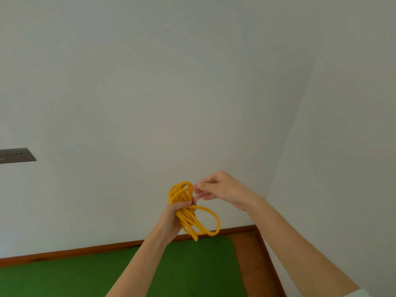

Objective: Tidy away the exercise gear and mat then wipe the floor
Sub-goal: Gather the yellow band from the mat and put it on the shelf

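Yellow rope (pixel 188 213) gripped in left hand (pixel 173 219); right hand (pixel 220 189) fingers curled, pinching a loop

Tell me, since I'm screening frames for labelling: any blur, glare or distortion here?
Head view: soft, even light, no glare; the yellow rope is sharp, the right hand's fingers slightly blurred; wide-angle distortion tilts the baseboard and wall corner.

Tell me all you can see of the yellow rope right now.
The rope is bright yellow, soft and cord-like, gathered into a loose bundle of several loops. It is held upright in mid-air before a white wall, above the green mat. The left hand grips the bundle round its middle; loops stick out above the fist and longer ones hang below, one bulging wide to the right. The right hand pinches at the top loops. Its ends are not visible.
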Motion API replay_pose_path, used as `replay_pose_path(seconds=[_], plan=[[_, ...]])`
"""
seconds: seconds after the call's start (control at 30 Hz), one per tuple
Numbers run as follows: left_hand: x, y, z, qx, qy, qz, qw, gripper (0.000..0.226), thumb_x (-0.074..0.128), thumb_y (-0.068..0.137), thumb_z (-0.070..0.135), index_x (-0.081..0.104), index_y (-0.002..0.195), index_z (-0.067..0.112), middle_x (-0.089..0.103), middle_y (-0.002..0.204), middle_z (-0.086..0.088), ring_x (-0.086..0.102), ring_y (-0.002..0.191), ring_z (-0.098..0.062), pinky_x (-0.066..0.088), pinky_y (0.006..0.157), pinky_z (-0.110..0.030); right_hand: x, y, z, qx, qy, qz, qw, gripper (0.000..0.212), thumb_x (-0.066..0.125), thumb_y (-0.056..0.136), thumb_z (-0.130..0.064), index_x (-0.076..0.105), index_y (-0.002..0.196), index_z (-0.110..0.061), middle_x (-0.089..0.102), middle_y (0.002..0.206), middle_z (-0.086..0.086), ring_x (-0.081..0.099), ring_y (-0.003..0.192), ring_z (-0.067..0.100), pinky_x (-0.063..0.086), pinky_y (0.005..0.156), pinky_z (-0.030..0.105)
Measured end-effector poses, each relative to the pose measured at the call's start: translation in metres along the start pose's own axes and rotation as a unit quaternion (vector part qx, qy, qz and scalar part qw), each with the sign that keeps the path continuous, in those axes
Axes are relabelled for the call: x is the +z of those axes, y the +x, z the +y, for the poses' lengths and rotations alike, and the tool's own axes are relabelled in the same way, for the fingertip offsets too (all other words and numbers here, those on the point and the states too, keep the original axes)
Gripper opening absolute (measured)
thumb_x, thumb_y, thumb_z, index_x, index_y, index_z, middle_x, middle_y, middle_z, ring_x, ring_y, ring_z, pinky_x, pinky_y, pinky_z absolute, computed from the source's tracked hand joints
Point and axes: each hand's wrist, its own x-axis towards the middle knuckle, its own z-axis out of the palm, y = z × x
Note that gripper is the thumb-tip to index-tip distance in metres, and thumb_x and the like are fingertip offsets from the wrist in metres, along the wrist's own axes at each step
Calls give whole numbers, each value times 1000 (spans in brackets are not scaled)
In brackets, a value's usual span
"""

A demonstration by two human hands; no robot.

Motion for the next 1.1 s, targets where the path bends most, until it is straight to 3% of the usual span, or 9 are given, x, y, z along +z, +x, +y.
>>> replay_pose_path(seconds=[0.2, 0.37, 0.43, 0.57, 0.67, 0.77, 0.87, 1.0, 1.1], plan=[[6, -2, -1, 13, -139, -77, 987, 39, 88, 33, 11, 67, 65, 7, 66, 75, -11, 68, 79, -26, 55, 71, -35, -7, -8, 22, -61, 34, 131, 989, 19, 55, 94, -19, 62, 112, -19, 65, 101, -1, 62, 94, 10, 48, 79, 15], [21, -7, -1, 48, -228, -93, 968, 41, 89, 32, 6, 67, 67, 9, 65, 64, -5, 68, 69, -21, 56, 64, -30, 16, -12, 49, -8, 93, 19, 995, 92, 58, 72, -60, 26, 146, -17, 55, 128, -6, 49, 124, 12, 35, 109, 32], [25, -7, 0, 62, -244, -90, 963, 43, 90, 32, 6, 68, 68, 10, 64, 64, -4, 68, 69, -20, 56, 63, -30, 26, -16, 58, 10, 109, -43, 993, 105, 64, 59, -76, 34, 144, -22, 55, 132, -6, 51, 124, 13, 38, 108, 37], [29, -9, -1, 57, -260, -105, 958, 44, 92, 36, 7, 69, 73, 10, 61, 63, -3, 67, 66, -20, 56, 61, -29, 34, -28, 66, 39, 155, -154, 975, 76, 70, 60, -70, 54, 123, -30, 66, 116, -4, 67, 98, 21, 51, 88, 30], [30, -10, -5, 63, -273, -77, 957, 43, 92, 38, 10, 66, 72, 9, 57, 59, -1, 66, 66, -18, 57, 63, -28, 36, -35, 65, 53, 167, -161, 971, 48, 65, 80, -50, 58, 113, -17, 69, 101, 5, 64, 74, 18, 51, 71, 24], [29, -9, -9, 52, -314, -29, 947, 40, 87, 49, 11, 58, 77, 10, 53, 55, 2, 63, 57, -12, 56, 57, -25, 42, -41, 56, 59, 65, -129, 988, 23, 58, 91, -40, 59, 88, -17, 69, 73, -1, 50, 51, 7, 40, 54, 18], [27, -6, -16, 18, -368, -27, 929, 29, 80, 63, 15, 53, 74, 11, 46, 49, 7, 49, 40, -3, 47, 42, -19, 53, -47, 45, 56, -120, -68, 989, 34, 51, 92, -45, 55, 71, -19, 60, 54, -7, 46, 43, 2, 38, 50, 15], [21, -1, -24, -23, -383, -42, 922, 39, 86, 50, 12, 52, 69, 11, 41, 40, 7, 41, 30, -2, 41, 34, -18, 74, -52, 51, 2, -371, 19, 929, 47, 37, 94, -56, 55, 84, -14, 57, 75, 2, 54, 66, 19, 44, 61, 31], [19, -4, -27, -68, -364, -39, 928, 32, 85, 57, 13, 57, 72, 9, 42, 40, 8, 43, 30, -3, 42, 34, -18, 68, -54, 56, -18, -361, -30, 932, 45, 30, 94, -58, 49, 79, -20, 59, 77, 4, 54, 67, 18, 45, 63, 33]])
